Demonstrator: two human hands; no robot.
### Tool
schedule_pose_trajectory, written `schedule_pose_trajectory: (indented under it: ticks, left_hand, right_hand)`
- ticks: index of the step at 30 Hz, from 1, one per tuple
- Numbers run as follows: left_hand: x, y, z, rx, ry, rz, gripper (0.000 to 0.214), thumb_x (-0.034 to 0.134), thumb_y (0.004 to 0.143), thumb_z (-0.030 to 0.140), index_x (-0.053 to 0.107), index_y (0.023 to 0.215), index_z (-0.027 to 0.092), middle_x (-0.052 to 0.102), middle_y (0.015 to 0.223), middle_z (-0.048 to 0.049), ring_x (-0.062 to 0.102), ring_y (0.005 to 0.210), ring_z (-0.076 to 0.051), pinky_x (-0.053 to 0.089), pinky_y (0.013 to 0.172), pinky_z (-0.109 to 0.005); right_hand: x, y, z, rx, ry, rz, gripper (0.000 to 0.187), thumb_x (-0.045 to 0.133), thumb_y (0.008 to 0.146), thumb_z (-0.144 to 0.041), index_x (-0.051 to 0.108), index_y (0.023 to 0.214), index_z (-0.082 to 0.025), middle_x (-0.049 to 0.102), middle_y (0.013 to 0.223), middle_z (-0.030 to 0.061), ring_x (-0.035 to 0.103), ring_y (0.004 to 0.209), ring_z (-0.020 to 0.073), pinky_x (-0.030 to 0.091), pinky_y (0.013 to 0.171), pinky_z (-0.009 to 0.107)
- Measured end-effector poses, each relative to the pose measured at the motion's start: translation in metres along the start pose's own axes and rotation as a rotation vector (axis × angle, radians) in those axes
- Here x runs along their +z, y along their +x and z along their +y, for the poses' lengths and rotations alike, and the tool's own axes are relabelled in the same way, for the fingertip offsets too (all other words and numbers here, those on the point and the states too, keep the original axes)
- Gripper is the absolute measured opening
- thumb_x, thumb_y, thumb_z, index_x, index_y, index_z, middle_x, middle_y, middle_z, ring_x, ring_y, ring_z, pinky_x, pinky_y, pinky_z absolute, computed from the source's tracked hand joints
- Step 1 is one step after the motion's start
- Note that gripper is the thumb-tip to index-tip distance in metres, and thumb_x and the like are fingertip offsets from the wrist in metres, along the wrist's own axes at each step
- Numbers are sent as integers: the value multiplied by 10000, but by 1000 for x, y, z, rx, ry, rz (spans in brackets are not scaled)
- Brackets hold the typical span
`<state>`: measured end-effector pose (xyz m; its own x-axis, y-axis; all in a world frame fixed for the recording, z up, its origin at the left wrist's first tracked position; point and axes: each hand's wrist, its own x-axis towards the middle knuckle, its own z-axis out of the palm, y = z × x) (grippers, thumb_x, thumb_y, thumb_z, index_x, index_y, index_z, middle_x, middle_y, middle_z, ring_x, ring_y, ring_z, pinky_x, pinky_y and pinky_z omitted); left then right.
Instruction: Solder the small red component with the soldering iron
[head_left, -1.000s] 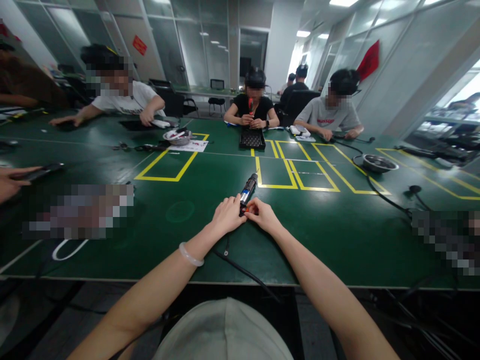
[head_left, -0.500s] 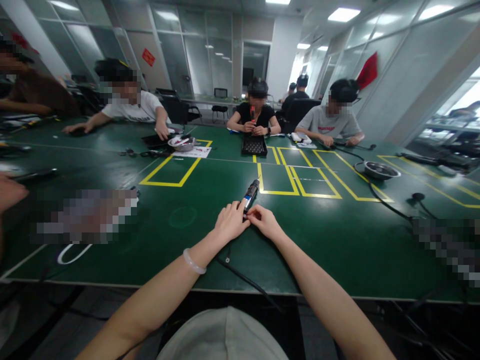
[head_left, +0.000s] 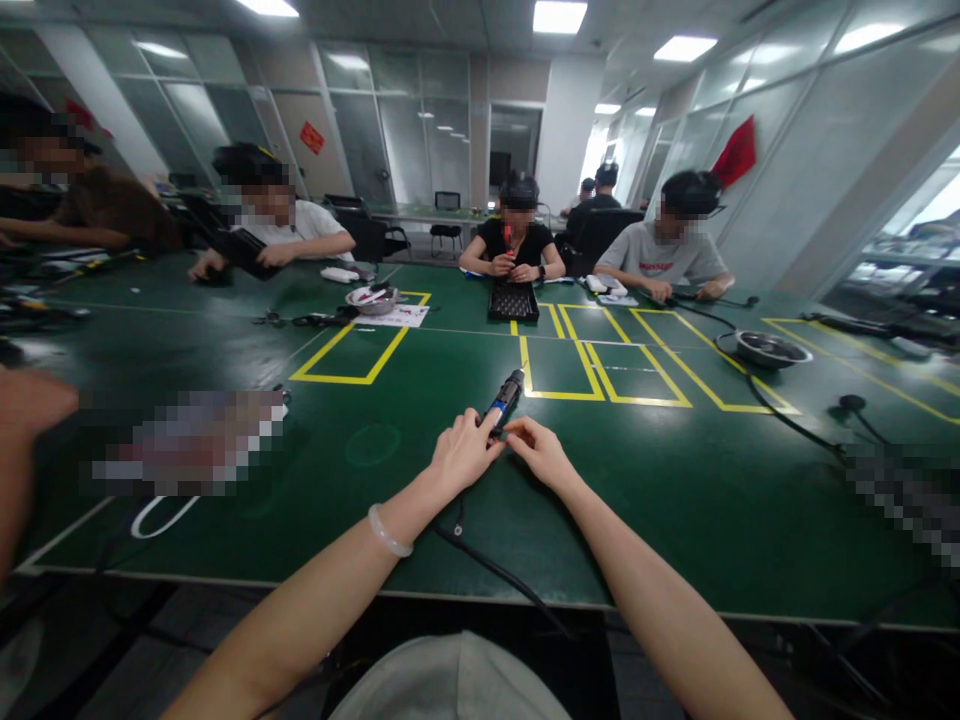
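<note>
My left hand [head_left: 466, 455] is closed round the body of a corded electric screwdriver [head_left: 504, 397], dark with a blue patch. The tool slants away from me above the green table [head_left: 360, 520], its thin tip pointing forward and slightly right. My right hand [head_left: 546, 455] is beside it, thumb and fingers bent together at the tool's near end. Whatever those fingertips pinch is too small and covered to make out. From under my left wrist a black cable [head_left: 502, 572] runs toward the table's front edge, with a small metal ring [head_left: 458, 530] near it.
Yellow tape frames [head_left: 562, 397] mark the table. At left lies a blurred-out flat item [head_left: 195, 440] with a white loop; at right are a round metal-rimmed part [head_left: 772, 348] and black cables. Co-workers sit opposite, one behind a black tray [head_left: 513, 303]; another person's arm [head_left: 30, 420] reaches in at left.
The view has shifted slightly, so the table appears lower and further right. My hands keep about the same hold. A co-worker at the back left has raised a black tray-like item off the table.
</note>
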<state>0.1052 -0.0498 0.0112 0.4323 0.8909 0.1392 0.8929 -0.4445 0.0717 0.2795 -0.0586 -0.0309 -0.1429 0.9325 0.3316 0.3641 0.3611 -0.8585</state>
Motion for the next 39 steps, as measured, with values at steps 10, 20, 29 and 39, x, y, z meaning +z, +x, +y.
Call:
schedule_pose_trajectory:
  ticks: [10, 20, 29, 39]
  left_hand:
    - [-10, -11, -55, -61, 113, -1, 568, 426, 904, 541, 354, 1433, 347, 503, 1160, -107, 552, 965, -259, 458, 756, -350]
    - [-27, -31, -150, -366, 90, -81, 637, 271, 904, 607, 334, 1469, 319, 487, 1250, -157, 549, 1046, -329, 478, 785, -433]
    - [-33, -52, -210, -501, 102, -54, 656, 231, 903, 624, 359, 1450, 285, 497, 1239, -204, 554, 1058, -386, 469, 770, -480]
    - [-30, -64, -210, -382, 267, 184, 492, 347, 913, 493, 510, 1214, 139, 525, 1189, -171, 518, 1082, -321, 453, 822, -378]
  right_hand:
    - [-2, -1, 3, 28, 19, -30, 217, 534, 855, -303, 615, 1012, -175, 635, 794, 11, 579, 697, 148, 449, 674, 267]
    - [-5, -2, 0, 48, -27, -36, 204, 529, 853, -287, 634, 978, -163, 663, 798, 22, 602, 705, 155, 457, 689, 273]
    - [-6, -3, -6, 60, -57, -54, 183, 531, 853, -269, 646, 957, -173, 680, 813, 22, 618, 727, 158, 465, 714, 278]
    - [-8, -3, -7, 61, -82, -65, 178, 541, 851, -260, 661, 940, -164, 685, 815, 24, 607, 710, 152, 453, 700, 266]
